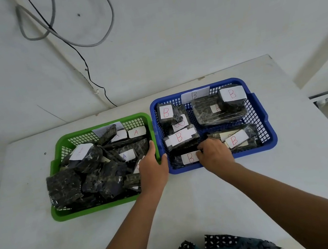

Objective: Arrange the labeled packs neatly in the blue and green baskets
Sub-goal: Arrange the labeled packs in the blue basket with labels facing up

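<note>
Packs, dark plastic-wrapped blocks with white paper labels: B-marked ones in blue plastic mesh basket [266, 129] right of centre, A-marked heaped untidily in green plastic mesh basket [56, 162] left of centre, baskets side by side on white table [213, 192].

Head view: step looks like squaring B pack at near edge [186, 158] of blue basket. Advice: slide flat, label up, align with neighbours.

Right hand [214, 154]: fingers curled narrow on that pack's label end; full grasp or just touch, cannot tell.

Left hand [154, 167]: spread wide, fingers over green basket's right rim, thumb toward blue wall, steadying.
</note>
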Demonstrator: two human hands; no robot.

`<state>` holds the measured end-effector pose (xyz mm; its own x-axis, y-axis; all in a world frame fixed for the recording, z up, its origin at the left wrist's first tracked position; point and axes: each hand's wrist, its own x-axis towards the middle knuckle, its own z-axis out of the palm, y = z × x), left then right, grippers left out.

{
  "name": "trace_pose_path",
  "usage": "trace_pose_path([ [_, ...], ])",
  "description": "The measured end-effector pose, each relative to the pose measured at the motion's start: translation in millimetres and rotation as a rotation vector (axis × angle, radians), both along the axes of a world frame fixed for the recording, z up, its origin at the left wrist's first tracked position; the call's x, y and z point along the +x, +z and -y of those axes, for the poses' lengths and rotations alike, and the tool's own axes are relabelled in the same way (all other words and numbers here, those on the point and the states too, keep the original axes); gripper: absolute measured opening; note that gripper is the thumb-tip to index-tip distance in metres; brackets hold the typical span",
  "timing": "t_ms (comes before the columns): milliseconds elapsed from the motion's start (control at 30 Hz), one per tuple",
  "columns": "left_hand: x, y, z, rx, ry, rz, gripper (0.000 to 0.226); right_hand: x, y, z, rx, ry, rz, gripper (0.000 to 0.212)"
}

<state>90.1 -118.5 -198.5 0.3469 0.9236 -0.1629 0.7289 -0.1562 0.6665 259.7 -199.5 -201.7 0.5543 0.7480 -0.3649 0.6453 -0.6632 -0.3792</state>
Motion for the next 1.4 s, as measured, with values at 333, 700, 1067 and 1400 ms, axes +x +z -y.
trace_pose_path([
  [333, -12.3, 15.1, -12.2, -0.031, -0.078, 0.028, 0.063, -9.6, 12.0, 12.3, 0.131, 0.089, 0.238, 0.02],
  [700, -102.1, 69.8, -84.7, 0.57, -0.147, -0.194, 0.045, -78.2, 47.6, -94.9, 0.528, 0.559, 0.185, 0.042],
  [1067, -156.4, 45.2, -133.6, 0.389, -0.188, -0.382, 0.063, -118.7, 2.5, -214.5, 0.316, 1.06, 0.346, 0.062],
  [1400, -153.5, 31.4, -130.8, 0.346, -0.161, -0.261, 0.062, -118.4, -15.2, -222.8, 0.396, 1.056, 0.364, 0.05],
])
